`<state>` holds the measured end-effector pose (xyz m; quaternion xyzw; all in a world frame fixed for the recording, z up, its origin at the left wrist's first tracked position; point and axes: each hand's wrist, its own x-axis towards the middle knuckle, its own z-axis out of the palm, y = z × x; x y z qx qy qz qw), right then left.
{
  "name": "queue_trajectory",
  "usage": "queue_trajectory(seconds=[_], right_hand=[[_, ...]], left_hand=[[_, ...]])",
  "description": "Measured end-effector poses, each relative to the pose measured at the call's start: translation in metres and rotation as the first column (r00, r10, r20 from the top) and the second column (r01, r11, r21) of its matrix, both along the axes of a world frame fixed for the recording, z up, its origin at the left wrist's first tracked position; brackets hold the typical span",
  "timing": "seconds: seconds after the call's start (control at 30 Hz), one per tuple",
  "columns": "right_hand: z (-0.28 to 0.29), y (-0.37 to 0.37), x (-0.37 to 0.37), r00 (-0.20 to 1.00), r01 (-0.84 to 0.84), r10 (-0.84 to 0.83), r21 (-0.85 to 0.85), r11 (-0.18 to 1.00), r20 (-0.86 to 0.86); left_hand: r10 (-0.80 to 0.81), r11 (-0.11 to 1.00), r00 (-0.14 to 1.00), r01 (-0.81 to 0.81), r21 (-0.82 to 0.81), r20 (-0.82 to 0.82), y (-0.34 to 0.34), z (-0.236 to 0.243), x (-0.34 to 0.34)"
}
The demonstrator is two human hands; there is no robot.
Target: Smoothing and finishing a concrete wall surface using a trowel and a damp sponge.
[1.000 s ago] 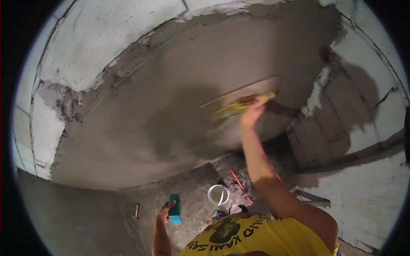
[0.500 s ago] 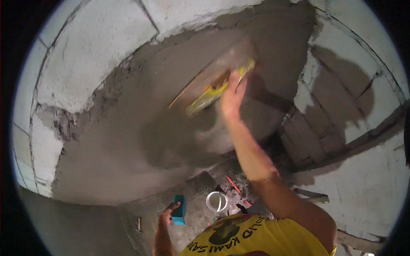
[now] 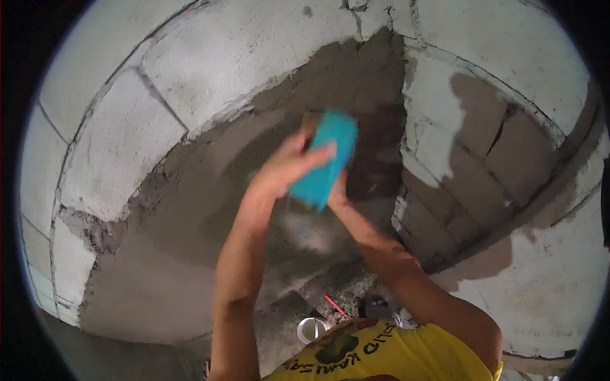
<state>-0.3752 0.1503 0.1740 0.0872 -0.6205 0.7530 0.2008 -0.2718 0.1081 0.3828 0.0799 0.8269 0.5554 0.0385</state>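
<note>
My left hand (image 3: 284,170) grips a teal oblong, box-like piece (image 3: 329,160), its thumb lying across the near face. The piece is raised and tilted in front of the wall, blurred by motion. Behind its lower right edge comes my right hand (image 3: 339,192), its fingers mostly hidden. A brownish edge of the plastering float (image 3: 309,120) shows past the teal piece at the upper left; the rest of the float is covered. Beyond both hands spreads a patch of grey wet plaster (image 3: 165,267) on the wall. Whether the float touches the plaster I cannot tell.
Pale block wall (image 3: 210,70) borders the plaster above and left. At the right a second block wall (image 3: 546,209) meets it in a corner and carries my shadow. Below, a white bucket (image 3: 312,330) and a red stick (image 3: 335,305) are on the rubble-strewn floor.
My left hand has risen from low down with the teal piece to the front of the wall. My right hand, with the float, has dropped back from the plaster to meet it.
</note>
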Motion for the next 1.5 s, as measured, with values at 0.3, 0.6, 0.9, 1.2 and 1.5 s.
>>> queue_trajectory(seconds=[0.3, 0.6, 0.9, 1.2, 1.5], right_hand=[[0.078, 0.182, -0.132, 0.866, 0.223, 0.009, 0.403, 0.888, -0.5], [0.159, 0.16, -0.131, 0.805, 0.115, 0.227, 0.52, 0.846, -0.547], [0.143, 0.082, -0.063, 0.856, 0.112, 0.076, 0.328, 0.938, -0.511], [-0.003, 0.091, -0.066, 0.983, 0.138, -0.115, 0.162, 0.977, -0.146], [0.045, 0.045, -0.042, 0.999, 0.048, -0.05, -0.407, 0.912, 0.006]], left_hand=[[0.505, 0.856, 0.861, -0.489, 0.167, -0.064, -0.017, -0.104, 0.077], [0.662, 0.656, 0.446, -0.733, -0.178, 0.602, -0.114, -0.295, 0.267], [0.545, 0.658, 0.471, -0.753, -0.006, 0.693, -0.12, -0.298, 0.329], [0.354, 0.935, 0.722, -0.268, -0.232, 0.595, -0.096, -0.186, 0.233], [0.391, 0.919, 0.907, -0.395, 0.003, -0.159, -0.008, -0.014, 0.039]])
